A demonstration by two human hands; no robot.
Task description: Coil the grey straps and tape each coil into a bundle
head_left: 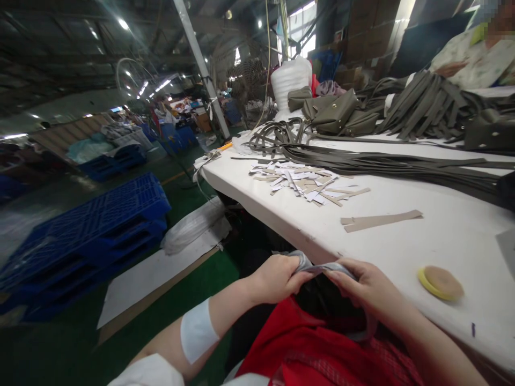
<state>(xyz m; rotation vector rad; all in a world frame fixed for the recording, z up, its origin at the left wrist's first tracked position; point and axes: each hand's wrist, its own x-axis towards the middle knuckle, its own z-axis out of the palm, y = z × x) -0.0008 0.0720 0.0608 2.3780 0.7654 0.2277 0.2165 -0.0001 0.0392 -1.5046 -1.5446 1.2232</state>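
Note:
In the head view, my left hand [276,277] and my right hand [368,284] are both closed on a twisted grey fabric strip [328,266]. It spans the short gap between them, just off the table's near edge. More grey fabric curves down below my right hand, around something dark that I cannot make out. Red cloth [289,343] lies beneath my hands. A pale blue patch [198,329] is on my left forearm.
On the white table [386,246] lie paper and beige strips [301,182], a beige strip [382,220], dark straps [382,163], olive pouches [338,112] and a yellow-rimmed disc [440,283]. Blue pallets [92,230] stand left. A co-worker [466,59] sits across.

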